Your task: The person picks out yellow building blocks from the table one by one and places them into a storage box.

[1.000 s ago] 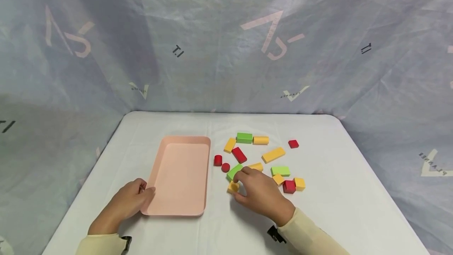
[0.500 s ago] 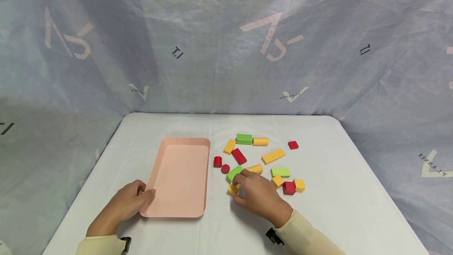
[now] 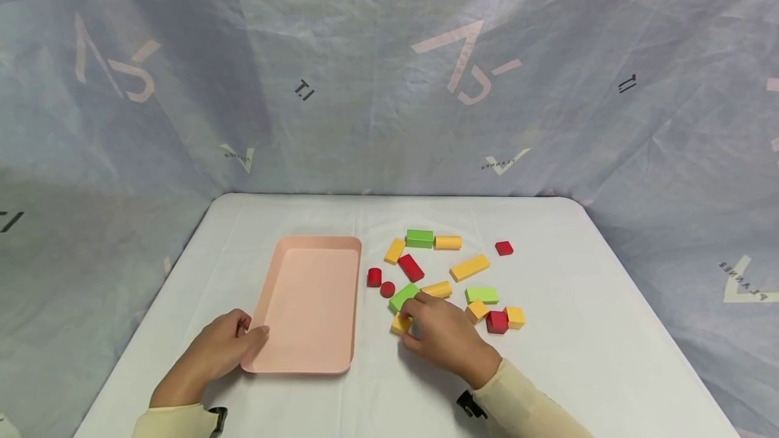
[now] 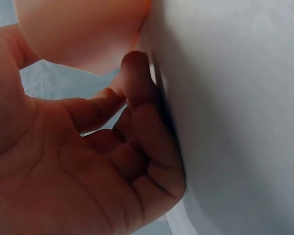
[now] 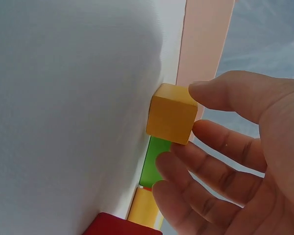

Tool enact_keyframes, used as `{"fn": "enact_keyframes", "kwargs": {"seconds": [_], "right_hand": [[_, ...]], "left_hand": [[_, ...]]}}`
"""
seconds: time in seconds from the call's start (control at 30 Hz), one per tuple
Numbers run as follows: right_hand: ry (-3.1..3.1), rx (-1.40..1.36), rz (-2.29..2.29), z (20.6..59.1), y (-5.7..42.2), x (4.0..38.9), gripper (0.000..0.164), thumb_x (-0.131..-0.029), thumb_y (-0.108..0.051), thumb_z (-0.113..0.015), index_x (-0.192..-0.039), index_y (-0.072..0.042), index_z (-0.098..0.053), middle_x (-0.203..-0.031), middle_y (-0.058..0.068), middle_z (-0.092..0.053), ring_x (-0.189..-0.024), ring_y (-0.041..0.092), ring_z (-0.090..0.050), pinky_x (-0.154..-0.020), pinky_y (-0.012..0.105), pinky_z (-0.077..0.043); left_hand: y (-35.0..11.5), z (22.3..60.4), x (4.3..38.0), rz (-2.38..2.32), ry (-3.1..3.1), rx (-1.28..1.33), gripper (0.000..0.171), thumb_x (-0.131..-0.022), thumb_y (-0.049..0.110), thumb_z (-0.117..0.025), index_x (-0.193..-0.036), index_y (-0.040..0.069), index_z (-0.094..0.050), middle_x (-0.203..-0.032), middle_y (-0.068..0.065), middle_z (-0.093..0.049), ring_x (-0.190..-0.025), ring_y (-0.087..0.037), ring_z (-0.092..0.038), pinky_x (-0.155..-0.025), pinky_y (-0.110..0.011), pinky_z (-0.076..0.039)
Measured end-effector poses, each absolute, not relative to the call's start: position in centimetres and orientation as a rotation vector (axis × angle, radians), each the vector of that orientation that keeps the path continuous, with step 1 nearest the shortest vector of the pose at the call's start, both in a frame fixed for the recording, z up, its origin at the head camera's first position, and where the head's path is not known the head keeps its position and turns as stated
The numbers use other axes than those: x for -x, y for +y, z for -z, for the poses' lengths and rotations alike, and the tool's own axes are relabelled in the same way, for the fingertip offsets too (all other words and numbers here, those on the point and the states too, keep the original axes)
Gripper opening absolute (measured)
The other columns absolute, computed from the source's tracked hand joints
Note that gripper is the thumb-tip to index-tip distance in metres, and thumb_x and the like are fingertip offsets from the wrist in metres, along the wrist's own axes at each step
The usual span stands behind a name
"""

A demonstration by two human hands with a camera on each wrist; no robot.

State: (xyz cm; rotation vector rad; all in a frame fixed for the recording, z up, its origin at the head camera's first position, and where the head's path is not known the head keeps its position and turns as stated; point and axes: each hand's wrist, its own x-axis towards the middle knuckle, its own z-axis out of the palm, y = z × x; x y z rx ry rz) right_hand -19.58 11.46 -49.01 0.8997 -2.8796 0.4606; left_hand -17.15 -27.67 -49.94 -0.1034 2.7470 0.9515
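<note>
At the near left corner of a pink tray [image 3: 310,306], my left hand [image 3: 222,349] grips the rim, thumb over the inside and fingers outside below. The left wrist view shows those fingers curled down by the tabletop, under the tray's wall [image 4: 83,29]. To the right of the tray my right hand [image 3: 447,336] pinches a yellow block [image 5: 172,115] between thumb and fingertips, down on the table. Just behind that block lies a green block [image 3: 404,297]; a yellow cylinder [image 3: 437,290] is beside it, partly behind the knuckles.
Red pieces, a small cylinder [image 3: 374,278] and a round one [image 3: 387,289], lie by the tray's right side. Several more blocks spread behind and right, among them a red cube [image 3: 497,322] and a long yellow block [image 3: 470,268]. A grey curtain [image 3: 389,86] surrounds the white table [image 3: 578,370].
My right thumb and fingers have come together on the yellow block, covering more of it. The left hand keeps its hold on the tray, and the other blocks lie where they were.
</note>
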Motion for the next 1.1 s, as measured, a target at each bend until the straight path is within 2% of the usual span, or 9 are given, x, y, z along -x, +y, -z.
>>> {"fn": "enact_keyframes", "kwargs": {"seconds": [0.23,0.63,1.1], "right_hand": [[-2.877,-0.897,-0.451,49.37,11.54,19.82,0.024,-0.075,-0.034,-0.075,-0.093,-0.023,-0.063,-0.084,-0.009,-0.058,-0.067,0.003,-0.046,-0.056,0.024,-0.048],[-2.827,-0.878,-0.437,49.74,11.45,20.02,0.022,-0.075,-0.031,-0.074,-0.091,-0.023,-0.062,-0.080,-0.009,-0.055,-0.062,0.003,-0.044,-0.051,0.023,-0.045],[-2.828,-0.883,-0.442,50.01,11.16,19.82,0.022,-0.075,-0.034,-0.073,-0.090,-0.024,-0.061,-0.081,-0.010,-0.054,-0.062,0.003,-0.044,-0.051,0.023,-0.045]], "left_hand": [[-27.60,49.92,17.35,-0.923,2.731,0.096,0.051,-0.088,0.050,-0.058,-0.102,0.001,-0.051,-0.079,-0.006,-0.049,-0.067,-0.018,-0.046,-0.059,-0.034,-0.040],[-27.35,49.99,17.28,-0.901,2.753,0.042,0.051,-0.081,0.047,-0.065,-0.101,0.004,-0.046,-0.081,-0.008,-0.044,-0.067,-0.020,-0.042,-0.056,-0.034,-0.037],[-27.46,50.29,16.98,-0.808,2.783,0.060,0.054,-0.079,0.049,-0.066,-0.103,0.004,-0.048,-0.084,-0.008,-0.047,-0.068,-0.021,-0.045,-0.057,-0.035,-0.039]]}}
